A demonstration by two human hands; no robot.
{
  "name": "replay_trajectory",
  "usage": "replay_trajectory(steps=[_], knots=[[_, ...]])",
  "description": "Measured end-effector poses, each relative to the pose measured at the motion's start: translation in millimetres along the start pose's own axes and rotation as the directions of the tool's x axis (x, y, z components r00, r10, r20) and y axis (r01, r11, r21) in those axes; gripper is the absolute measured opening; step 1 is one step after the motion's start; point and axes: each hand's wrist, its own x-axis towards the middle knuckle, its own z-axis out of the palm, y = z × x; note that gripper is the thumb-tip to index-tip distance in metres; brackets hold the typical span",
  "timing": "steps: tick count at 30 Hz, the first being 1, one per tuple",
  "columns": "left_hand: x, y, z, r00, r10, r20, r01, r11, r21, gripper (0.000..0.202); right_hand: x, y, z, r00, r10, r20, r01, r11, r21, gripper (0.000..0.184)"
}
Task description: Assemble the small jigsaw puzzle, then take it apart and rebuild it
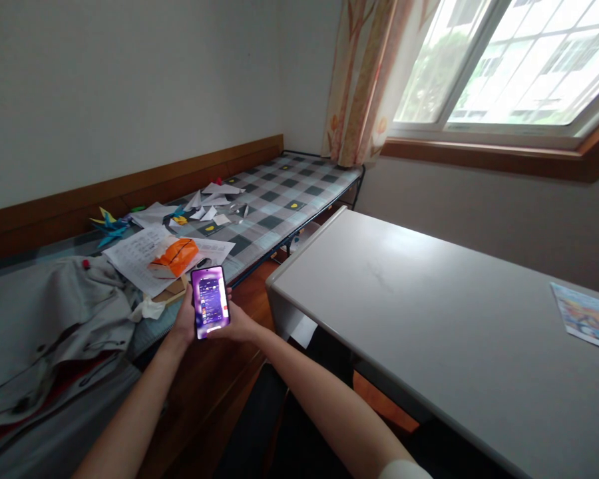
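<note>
A smartphone (210,303) with a lit purple screen is held upright between both hands, in front of the bed's edge. My left hand (184,318) grips its left side, the fingers mostly hidden behind it. On the right side, my right hand (237,322) is closed round the lower corner, with the thumb by the bottom of the screen. The text on the screen is too small to read. Just beyond the phone, an orange packet (174,257) lies on printed paper sheets (140,256) on the bed.
A checked bed (267,203) runs along the left wall, holding folded papers (212,199), a blue and yellow paper shape (108,226) and a grey jacket (44,326). At right stands a white table (404,299) bearing a colourful picture sheet (589,316). A curtain (359,80) hangs beside the window.
</note>
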Motion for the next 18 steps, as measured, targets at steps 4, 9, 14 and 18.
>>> replay_trajectory(steps=[4, 9, 14, 18], knots=[[-3.5, 1.0, 4.5, 0.999, -0.008, -0.033, 0.008, 1.0, -0.001, 0.068, -0.6, -0.8, -0.3, 0.999, 0.041, 0.003, -0.041, 0.999, -0.003, 0.065], [-3.7, 0.6, 3.2, 0.999, -0.03, -0.042, 0.03, 1.0, 0.008, 0.069, 0.7, 2.0, 0.1, 0.984, 0.168, -0.051, -0.168, 0.986, 0.004, 0.049], [-1.3, -0.5, -0.2, 0.999, -0.031, -0.021, 0.031, 0.999, 0.006, 0.067, 2.1, 4.7, -5.1, 0.986, 0.14, -0.088, -0.151, 0.98, -0.127, 0.044], [0.1, -2.0, -2.1, 0.999, -0.045, -0.023, 0.045, 0.999, 0.003, 0.068, 5.0, 9.3, -5.0, 0.974, 0.174, -0.146, -0.185, 0.98, -0.066, 0.027]])
